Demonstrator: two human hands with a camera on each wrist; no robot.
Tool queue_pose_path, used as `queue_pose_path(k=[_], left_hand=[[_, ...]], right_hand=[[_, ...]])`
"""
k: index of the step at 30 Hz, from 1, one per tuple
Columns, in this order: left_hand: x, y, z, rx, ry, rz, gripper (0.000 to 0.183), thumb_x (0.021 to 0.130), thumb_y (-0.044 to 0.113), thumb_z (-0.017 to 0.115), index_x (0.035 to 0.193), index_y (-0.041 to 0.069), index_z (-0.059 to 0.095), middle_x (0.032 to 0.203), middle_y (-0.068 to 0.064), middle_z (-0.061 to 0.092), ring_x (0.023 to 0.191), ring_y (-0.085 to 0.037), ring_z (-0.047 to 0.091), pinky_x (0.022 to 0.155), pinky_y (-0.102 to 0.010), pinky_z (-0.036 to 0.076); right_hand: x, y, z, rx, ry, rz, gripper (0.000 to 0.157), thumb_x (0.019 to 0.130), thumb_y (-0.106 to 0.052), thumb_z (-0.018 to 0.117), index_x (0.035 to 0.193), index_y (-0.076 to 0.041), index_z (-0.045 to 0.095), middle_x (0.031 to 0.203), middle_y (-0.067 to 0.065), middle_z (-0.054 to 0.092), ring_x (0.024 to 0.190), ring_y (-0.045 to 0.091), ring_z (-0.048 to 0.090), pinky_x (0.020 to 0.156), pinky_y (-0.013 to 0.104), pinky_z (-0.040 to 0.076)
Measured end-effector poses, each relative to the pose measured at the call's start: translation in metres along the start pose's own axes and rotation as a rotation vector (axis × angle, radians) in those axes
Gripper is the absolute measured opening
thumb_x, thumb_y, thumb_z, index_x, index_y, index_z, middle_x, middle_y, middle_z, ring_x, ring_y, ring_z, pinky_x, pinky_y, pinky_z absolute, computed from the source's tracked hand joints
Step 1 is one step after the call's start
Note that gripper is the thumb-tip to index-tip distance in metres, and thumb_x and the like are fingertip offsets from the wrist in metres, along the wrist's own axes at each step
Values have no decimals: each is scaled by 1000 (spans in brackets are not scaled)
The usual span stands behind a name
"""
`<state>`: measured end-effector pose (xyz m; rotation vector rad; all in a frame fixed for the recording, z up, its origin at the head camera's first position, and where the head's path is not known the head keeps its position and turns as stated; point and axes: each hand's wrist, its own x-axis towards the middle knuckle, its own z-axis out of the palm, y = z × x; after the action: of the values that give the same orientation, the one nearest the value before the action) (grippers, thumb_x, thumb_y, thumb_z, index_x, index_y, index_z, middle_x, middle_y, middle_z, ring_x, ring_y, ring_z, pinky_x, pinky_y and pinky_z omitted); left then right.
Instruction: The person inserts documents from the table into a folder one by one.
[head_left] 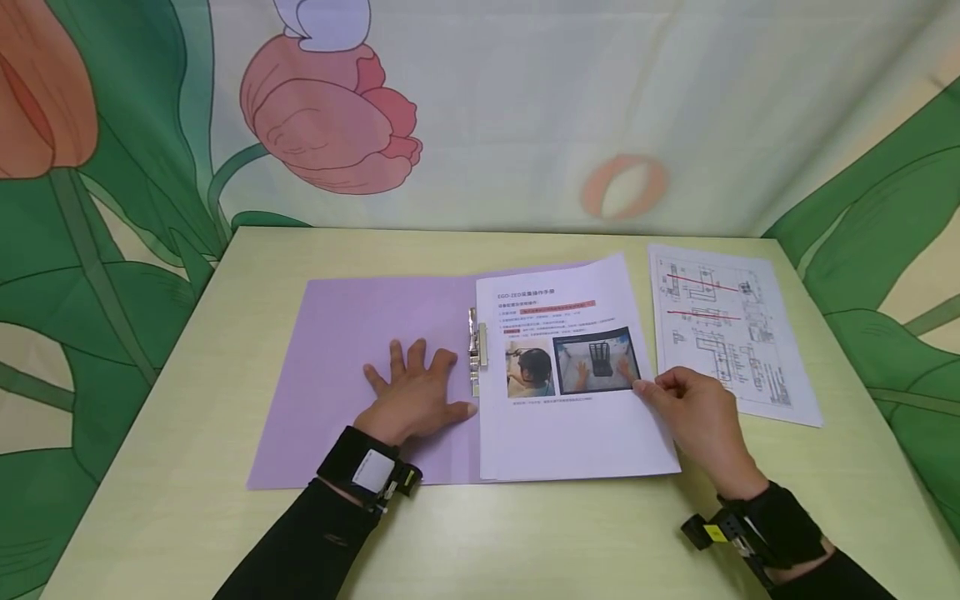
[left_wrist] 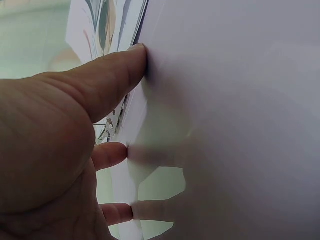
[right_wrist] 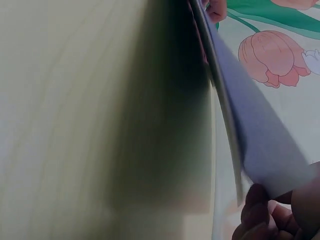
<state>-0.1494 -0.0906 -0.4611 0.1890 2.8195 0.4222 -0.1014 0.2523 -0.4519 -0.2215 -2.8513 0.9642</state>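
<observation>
A purple folder (head_left: 337, 333) lies spread on the table, with a metal clip (head_left: 474, 354) along its fold. My left hand (head_left: 411, 400) rests on the bare inside cover, fingers spread and thumb pointing towards the clip. In the left wrist view, that thumb (left_wrist: 110, 77) touches the glossy purple surface. On the folder's right side is a stack of paper, its top sheet (head_left: 570, 442) printed with text and two photos. My right hand (head_left: 701, 421) pinches this sheet's right edge between thumb and fingers. The right wrist view shows the paper (right_wrist: 265, 120) lifted and bent at the pinch.
Right of the folder lies a loose sheet of technical drawings (head_left: 735, 333) with red lines across it; the right hand overlaps its lower left part. The pale wooden table (head_left: 540, 542) ends at the back against a flower-patterned curtain (head_left: 495, 125).
</observation>
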Motion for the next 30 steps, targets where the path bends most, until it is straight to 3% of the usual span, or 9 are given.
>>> queue_pose_path(k=[5,30], left_hand=[[0,-1,0,3,-7,1,84,76,59,72,145,22,41,156,-25,16,141,-53,-4,99,-82,-1],[0,0,0,7,-6,-3,83,76,58,72,144,23,41,156,-24,16,141,-52,-4,100,-81,-1]], right_hand=[[1,-4,2,-9,15,-18,35,90,-40,67,78,-7,65,65,8,58,59,20,49,46,28,35],[-2,-15,14,10,-11,52,33,90,-36,68,78,-5,64,65,8,56,60,21,49,47,29,37]])
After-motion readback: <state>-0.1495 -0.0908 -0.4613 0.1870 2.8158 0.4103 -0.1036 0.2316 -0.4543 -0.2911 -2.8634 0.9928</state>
